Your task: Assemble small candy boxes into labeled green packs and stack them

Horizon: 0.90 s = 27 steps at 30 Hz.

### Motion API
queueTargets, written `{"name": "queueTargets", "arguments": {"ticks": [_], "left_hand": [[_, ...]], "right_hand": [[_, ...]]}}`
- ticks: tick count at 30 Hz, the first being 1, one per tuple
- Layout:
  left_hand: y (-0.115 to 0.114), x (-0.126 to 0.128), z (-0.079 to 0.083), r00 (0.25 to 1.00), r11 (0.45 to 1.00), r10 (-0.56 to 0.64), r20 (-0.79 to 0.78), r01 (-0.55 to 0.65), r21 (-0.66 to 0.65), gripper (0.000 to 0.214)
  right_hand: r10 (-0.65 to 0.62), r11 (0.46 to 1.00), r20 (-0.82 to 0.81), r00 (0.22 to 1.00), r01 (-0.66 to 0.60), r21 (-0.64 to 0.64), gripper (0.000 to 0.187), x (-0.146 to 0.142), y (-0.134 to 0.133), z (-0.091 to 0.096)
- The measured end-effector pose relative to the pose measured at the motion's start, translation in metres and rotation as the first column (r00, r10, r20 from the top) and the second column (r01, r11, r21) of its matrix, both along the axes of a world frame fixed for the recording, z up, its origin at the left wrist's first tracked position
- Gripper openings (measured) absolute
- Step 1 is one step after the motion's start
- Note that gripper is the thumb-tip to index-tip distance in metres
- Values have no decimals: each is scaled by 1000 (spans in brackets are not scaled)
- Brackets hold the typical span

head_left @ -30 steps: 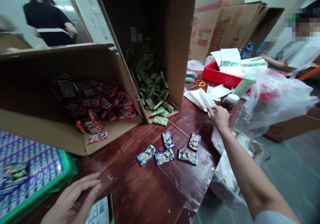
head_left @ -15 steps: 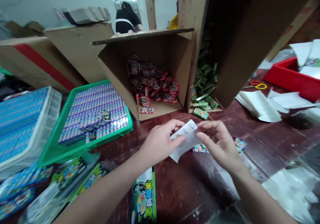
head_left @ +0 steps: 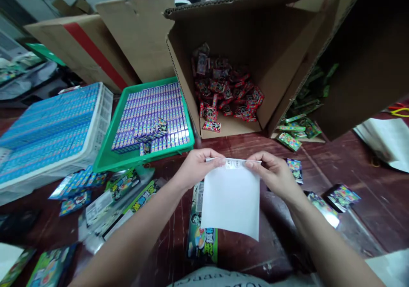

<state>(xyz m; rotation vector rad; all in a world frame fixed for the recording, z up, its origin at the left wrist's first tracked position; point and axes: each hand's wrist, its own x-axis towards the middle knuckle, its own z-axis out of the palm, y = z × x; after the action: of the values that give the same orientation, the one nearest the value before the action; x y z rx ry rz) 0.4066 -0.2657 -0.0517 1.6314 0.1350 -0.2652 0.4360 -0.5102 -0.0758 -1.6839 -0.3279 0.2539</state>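
A white sheet of sticker paper hangs between my two hands, with a row of small round printed stickers along its top edge. My left hand pinches the upper left corner. At the upper right corner, the thumb and fingers of my right hand are closed on the same sheet. Behind and below the sheet lies a green and black printed packet, partly covered by it. Small dark colourful packets lie on the table near my right forearm.
A cardboard box holding red packets faces me, beside another with green packets. To the left stand a green tray of purple boxes and a white crate of blue boxes. Loose paper lies right.
The sheet was tilted and folded over between my hands; now it hangs flat, facing me. My right hand has taken hold of its right corner. The view has shifted downward and left.
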Motion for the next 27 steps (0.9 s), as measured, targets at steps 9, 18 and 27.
{"name": "queueTargets", "arguments": {"ticks": [9,18,27], "left_hand": [[13,7,-37,996,988,5,-87,-18,-152,38],[1,24,-36,1000,993,-2,-7,2,-120,42],[5,39,-48,994,987,112,-18,-113,-116,42]], "right_hand": [[36,998,-78,996,-39,-43,31,24,-3,-12],[245,960,-205,947,-266,-82,34,52,3,-3],[208,974,-203,957,-222,-46,36,57,22,-12]]}}
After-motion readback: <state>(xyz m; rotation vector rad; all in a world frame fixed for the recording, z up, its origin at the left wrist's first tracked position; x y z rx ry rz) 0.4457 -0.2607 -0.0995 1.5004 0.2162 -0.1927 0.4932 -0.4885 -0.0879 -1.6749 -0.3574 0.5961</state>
